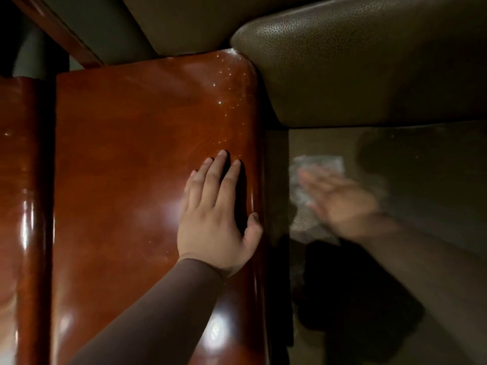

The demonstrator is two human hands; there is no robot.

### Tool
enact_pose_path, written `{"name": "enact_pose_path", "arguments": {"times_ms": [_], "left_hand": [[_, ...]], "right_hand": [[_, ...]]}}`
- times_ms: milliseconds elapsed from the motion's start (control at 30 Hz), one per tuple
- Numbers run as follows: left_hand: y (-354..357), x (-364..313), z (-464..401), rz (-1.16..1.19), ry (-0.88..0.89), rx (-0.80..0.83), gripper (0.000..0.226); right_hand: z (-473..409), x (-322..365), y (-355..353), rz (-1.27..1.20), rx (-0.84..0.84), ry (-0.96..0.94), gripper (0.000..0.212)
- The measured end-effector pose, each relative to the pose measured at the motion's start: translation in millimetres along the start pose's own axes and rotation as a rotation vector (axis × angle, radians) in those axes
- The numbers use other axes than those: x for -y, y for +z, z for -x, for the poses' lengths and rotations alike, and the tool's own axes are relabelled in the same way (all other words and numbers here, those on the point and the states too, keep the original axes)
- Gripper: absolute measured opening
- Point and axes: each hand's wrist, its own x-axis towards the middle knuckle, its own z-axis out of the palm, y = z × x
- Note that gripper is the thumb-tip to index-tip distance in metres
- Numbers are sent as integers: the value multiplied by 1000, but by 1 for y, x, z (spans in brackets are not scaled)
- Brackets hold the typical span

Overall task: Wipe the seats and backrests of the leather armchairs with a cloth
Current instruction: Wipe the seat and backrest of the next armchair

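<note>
- Dim lighting throughout; polished reddish-brown wood fills the left half, olive-brown leather the right.
- Far left: a rounded, glossy wooden rail point(25, 206) runs top to bottom, apart from the next panel by a dark gap.
- Centre-left: a broad, flat wooden armrest point(131, 167) with a rounded far corner, showing bright glare spots and fine specks near its far right edge.
- Left hand point(216, 219) rests flat on the armrest near its right edge; grip spread, fingers straight and pointing away, thumb at the armrest's edge. A brown sleeve point(158, 312) covers the forearm.
- Upper right: a padded leather backrest point(369, 61), grainy in texture, sits above the seat.
- Right: the leather seat point(434, 180) lies below the armrest's level.
- Right hand point(340, 198), motion-blurred, lies palm-down on a pale cloth point(316, 167) on the seat; fingers appear extended over it, pressing rather than pinching.
</note>
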Motion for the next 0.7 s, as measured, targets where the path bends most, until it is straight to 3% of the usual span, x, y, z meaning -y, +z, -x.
{"name": "enact_pose_path", "arguments": {"times_ms": [67,133,167,233,300,367,433,533,633,700], "left_hand": [[-1,-1,0,-1,-3,-3,85],[-1,-2,-1,-7,-4,-7,83],[-1,-2,0,-10,-3,-8,83],[-1,-3,1,-10,3,-11,82],[-1,-3,0,-12,16,-18,81],[1,-2,1,-14,23,-30,80],[1,-1,1,-9,22,-35,80],[0,-1,2,-13,17,-27,80],[1,-2,3,-26,29,-11,78],[0,-3,4,-14,28,-14,76]], "right_hand": [[7,-41,-15,46,-72,367,51],[3,-53,-21,66,14,635,58],[2,-40,-23,-5,-23,607,61],[3,-8,3,-235,-214,246,60],[11,37,23,-89,-81,-55,59],[25,35,35,-2,-33,-205,44],[34,7,31,-4,-11,-279,48],[43,-45,6,-62,-223,49,45],[45,-29,9,-105,-297,581,58],[50,14,28,-114,-261,491,56]]}}
